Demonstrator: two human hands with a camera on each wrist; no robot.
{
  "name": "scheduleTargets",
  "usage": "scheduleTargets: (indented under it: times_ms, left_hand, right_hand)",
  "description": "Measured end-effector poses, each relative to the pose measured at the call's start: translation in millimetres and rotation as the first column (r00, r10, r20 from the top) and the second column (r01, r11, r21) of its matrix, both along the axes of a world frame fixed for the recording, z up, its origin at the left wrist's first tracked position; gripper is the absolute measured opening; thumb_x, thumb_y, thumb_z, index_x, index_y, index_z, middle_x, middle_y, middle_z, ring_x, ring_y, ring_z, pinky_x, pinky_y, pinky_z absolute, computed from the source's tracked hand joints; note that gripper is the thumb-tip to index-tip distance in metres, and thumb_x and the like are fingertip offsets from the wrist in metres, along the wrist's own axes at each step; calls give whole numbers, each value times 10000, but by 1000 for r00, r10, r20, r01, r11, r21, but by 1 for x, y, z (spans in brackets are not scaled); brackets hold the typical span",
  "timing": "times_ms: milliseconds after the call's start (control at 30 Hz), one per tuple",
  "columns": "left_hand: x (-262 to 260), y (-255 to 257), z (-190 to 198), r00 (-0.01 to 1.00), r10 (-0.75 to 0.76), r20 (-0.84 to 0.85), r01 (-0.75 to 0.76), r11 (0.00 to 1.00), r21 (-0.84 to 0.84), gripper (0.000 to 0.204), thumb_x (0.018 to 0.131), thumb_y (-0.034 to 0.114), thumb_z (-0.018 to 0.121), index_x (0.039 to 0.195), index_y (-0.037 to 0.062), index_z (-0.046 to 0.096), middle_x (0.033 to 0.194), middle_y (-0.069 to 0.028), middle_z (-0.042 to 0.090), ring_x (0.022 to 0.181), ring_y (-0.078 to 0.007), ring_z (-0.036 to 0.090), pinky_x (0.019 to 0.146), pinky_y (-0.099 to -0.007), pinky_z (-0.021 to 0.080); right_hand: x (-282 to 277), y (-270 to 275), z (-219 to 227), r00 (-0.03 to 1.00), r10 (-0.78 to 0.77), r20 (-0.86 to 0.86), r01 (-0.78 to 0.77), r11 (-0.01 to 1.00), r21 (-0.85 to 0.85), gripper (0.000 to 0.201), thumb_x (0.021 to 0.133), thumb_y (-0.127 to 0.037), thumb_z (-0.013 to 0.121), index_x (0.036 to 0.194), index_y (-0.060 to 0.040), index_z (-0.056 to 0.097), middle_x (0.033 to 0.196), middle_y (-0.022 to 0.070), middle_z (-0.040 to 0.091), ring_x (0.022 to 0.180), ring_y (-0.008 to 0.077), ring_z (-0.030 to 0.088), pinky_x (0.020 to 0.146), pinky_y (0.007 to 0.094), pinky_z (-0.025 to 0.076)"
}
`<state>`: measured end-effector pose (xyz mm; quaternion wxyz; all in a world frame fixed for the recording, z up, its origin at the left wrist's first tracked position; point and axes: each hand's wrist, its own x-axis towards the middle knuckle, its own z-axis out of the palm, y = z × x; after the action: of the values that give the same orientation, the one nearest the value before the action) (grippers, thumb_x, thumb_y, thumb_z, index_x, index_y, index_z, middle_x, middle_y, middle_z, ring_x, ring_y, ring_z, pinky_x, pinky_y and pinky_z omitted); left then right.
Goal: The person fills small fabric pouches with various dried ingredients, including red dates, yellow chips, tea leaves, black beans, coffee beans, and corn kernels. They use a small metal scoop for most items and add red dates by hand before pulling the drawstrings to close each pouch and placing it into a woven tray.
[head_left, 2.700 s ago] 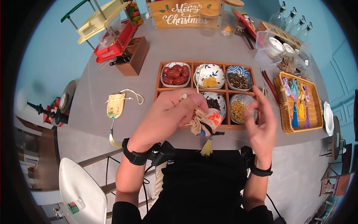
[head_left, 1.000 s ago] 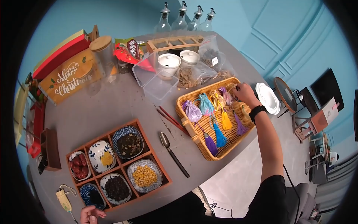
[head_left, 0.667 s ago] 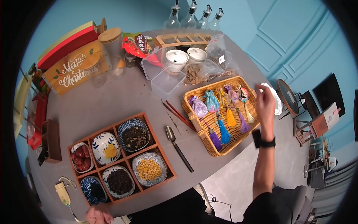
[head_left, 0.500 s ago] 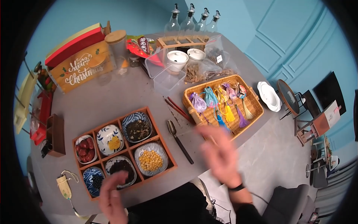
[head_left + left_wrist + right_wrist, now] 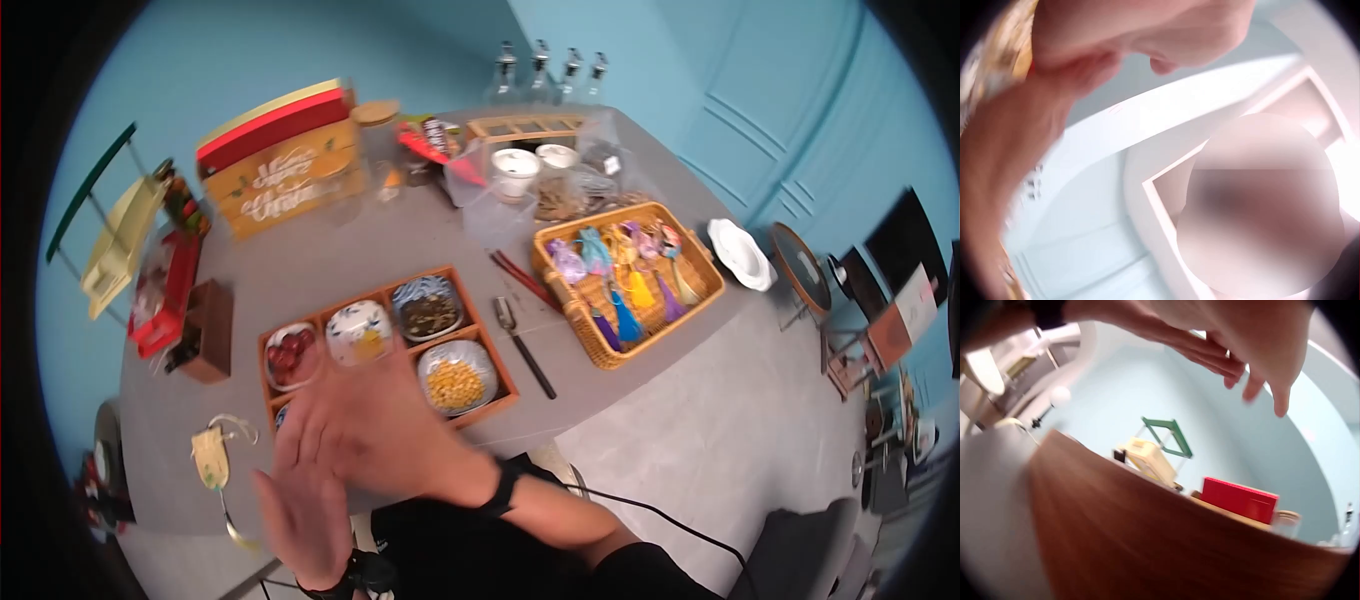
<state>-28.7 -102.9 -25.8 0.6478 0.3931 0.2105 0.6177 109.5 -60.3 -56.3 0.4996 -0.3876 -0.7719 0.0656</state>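
Note:
Both bare hands meet above the front left of the wooden compartment box point(image 5: 490, 352), somewhat blurred. The right hand point(image 5: 385, 425) lies across the left hand point(image 5: 308, 515), its fingers extended over the left one's. Neither is seen holding anything. Behind them the box has bowls of red dates point(image 5: 290, 358), a yellow item point(image 5: 370, 343), dark dried pieces point(image 5: 430, 315) and yellow kernels point(image 5: 455, 384); the hands hide most of its front left. In the right wrist view, hands point(image 5: 1241, 337) with spread fingertips show at the top, and in the left wrist view a hand point(image 5: 1147, 28).
A wicker basket point(image 5: 597, 345) of tasselled pouches sits at the right, a white dish point(image 5: 740, 255) beyond it. Between box and basket lie a metal scoop point(image 5: 530, 362) and red sticks point(image 5: 525, 278). A beige pouch point(image 5: 211, 458) lies left, near a wooden holder point(image 5: 210, 330).
From beside the scoop, the right hand has swung left onto the left hand; earlier it was at the basket. The head view has shifted, so the table's things appear farther right.

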Motion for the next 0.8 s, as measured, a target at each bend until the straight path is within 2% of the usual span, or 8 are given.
scheduleTargets:
  times_ms: [67,167,300,467,567,633,700,800]
  left_hand:
    - [-37,-17,-13,991,17,-130,1,991,132,513,981,445,467,1207,-15,502,1245,-233,550,1199,-297,515,1024,-426,373]
    - [-62,-22,-26,798,478,-368,-435,878,199,221,891,35,594,813,85,394,690,3,473,591,-124,415,656,-292,372]
    - [-81,-27,-45,733,583,-352,-623,782,-1,226,859,-67,517,1040,61,477,827,-15,504,748,-112,463,701,-258,390]
    - [-27,-15,-42,672,389,-630,-121,897,425,545,843,28,532,1378,44,428,1396,-190,451,1317,-321,434,1055,-442,365]
    - [6,-1,-35,620,449,-643,53,794,605,522,912,169,525,1408,57,408,1443,-219,418,1349,-391,388,1104,-515,269]
    - [0,9,-40,581,487,-652,92,757,647,527,931,235,520,1413,57,407,1449,-222,409,1365,-422,357,1131,-541,208]
    - [-14,24,-47,303,568,-765,78,786,614,593,969,401,444,1438,46,372,1463,-202,402,1382,-437,322,1153,-553,116]
    - [-40,25,-50,427,508,-748,-43,838,544,580,929,244,462,1433,-20,347,1449,-216,411,1375,-416,343,1154,-538,140]
  right_hand:
    - [39,8,-20,973,-153,-175,71,913,-401,276,833,-154,694,1060,-30,598,995,164,575,959,344,571,902,440,447]
    - [86,-20,-24,849,-360,-387,229,910,-346,124,868,44,602,891,-47,520,811,21,501,729,98,492,650,252,439]
    - [80,-62,-12,830,-326,-454,152,913,-377,156,853,80,537,969,-23,520,862,51,562,803,130,527,748,265,461]
    - [9,-61,3,919,158,-361,-292,888,-354,473,865,-11,558,1326,49,471,1495,255,333,1319,376,452,1072,424,376]
    - [-32,-61,-6,181,-243,-953,-806,518,-285,819,976,-596,367,1451,68,302,1521,212,308,1378,349,365,1142,438,262]
    - [-33,-75,4,297,-241,-924,-779,498,-381,846,974,-613,341,1457,77,274,1518,219,309,1378,351,364,1147,443,250]
    - [-34,-75,7,402,-230,-886,-740,488,-462,872,971,-630,315,1464,86,246,1515,227,309,1377,354,364,1152,448,238]
    - [-25,-74,4,571,102,-815,-730,518,-446,839,976,-606,344,1419,106,344,1460,274,375,1361,352,388,1129,448,280]
